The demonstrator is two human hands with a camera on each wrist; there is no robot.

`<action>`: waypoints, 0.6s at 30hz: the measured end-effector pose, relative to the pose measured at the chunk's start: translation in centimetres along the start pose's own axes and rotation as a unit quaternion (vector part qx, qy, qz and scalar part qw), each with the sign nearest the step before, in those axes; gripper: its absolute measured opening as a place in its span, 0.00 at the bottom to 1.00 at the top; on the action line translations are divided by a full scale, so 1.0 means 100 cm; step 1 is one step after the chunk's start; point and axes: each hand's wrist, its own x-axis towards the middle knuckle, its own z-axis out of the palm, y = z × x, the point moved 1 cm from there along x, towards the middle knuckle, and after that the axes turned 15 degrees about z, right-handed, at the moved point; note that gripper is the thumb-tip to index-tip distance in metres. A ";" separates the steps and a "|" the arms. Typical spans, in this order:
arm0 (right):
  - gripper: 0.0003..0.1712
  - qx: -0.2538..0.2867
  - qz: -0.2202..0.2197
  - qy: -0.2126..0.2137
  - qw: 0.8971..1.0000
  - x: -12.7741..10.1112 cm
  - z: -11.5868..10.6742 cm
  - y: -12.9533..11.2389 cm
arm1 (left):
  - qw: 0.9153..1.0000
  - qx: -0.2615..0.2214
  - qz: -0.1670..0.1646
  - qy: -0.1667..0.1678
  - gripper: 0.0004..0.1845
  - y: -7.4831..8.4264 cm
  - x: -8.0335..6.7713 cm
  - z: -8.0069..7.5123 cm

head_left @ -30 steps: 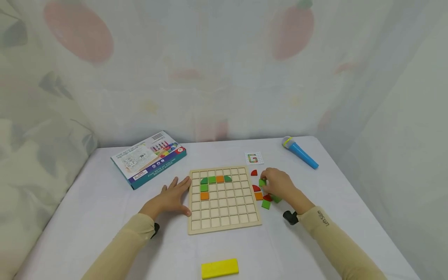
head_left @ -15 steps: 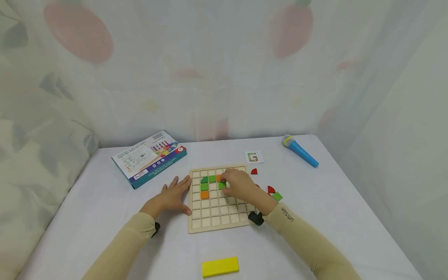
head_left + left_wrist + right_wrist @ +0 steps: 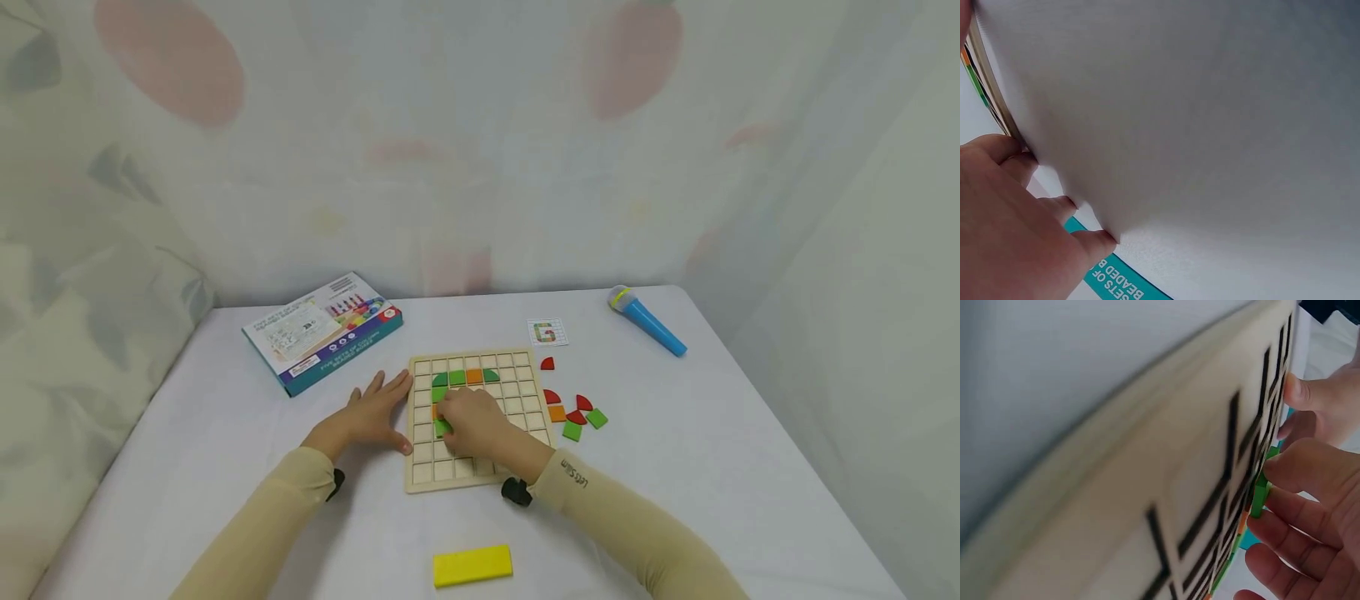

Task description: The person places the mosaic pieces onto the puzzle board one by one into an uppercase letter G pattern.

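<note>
A wooden grid board (image 3: 517,379) lies on the white table, with green and orange tiles (image 3: 465,377) in its top rows. My right hand (image 3: 468,423) is over the board's left side and pinches a green square tile (image 3: 442,427) against a cell below the orange tile; in the right wrist view the green tile (image 3: 1260,495) sits between thumb and fingers. My left hand (image 3: 367,417) rests flat on the table with its fingers touching the board's left edge (image 3: 997,106). Loose red, orange and green tiles (image 3: 573,414) lie right of the board.
A game box (image 3: 322,332) lies at the back left. A small pattern card (image 3: 546,332) and a blue toy microphone (image 3: 647,321) lie at the back right. A yellow block (image 3: 472,566) sits near the front edge. A patterned curtain hangs behind the table.
My right hand took a green tile from the loose pile on the right and carried it left across the board, down to its left column. The left hand stayed put.
</note>
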 end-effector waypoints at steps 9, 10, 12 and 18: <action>0.11 -0.006 -0.003 0.009 1.000 0.001 0.006 0.000 | 1.000 0.002 0.005 0.002 0.68 0.000 0.001 -0.001; 0.11 -0.006 -0.006 0.011 1.000 0.001 0.007 0.000 | 1.000 0.001 0.005 0.002 0.67 0.000 0.001 -0.002; 0.12 -0.007 -0.011 0.015 1.000 0.002 0.010 0.000 | 1.000 -0.002 0.004 0.001 0.67 0.001 0.000 -0.002; 0.10 -0.010 -0.011 0.015 1.000 0.000 0.011 -0.001 | 1.000 -0.002 0.004 0.004 0.67 0.002 0.000 -0.001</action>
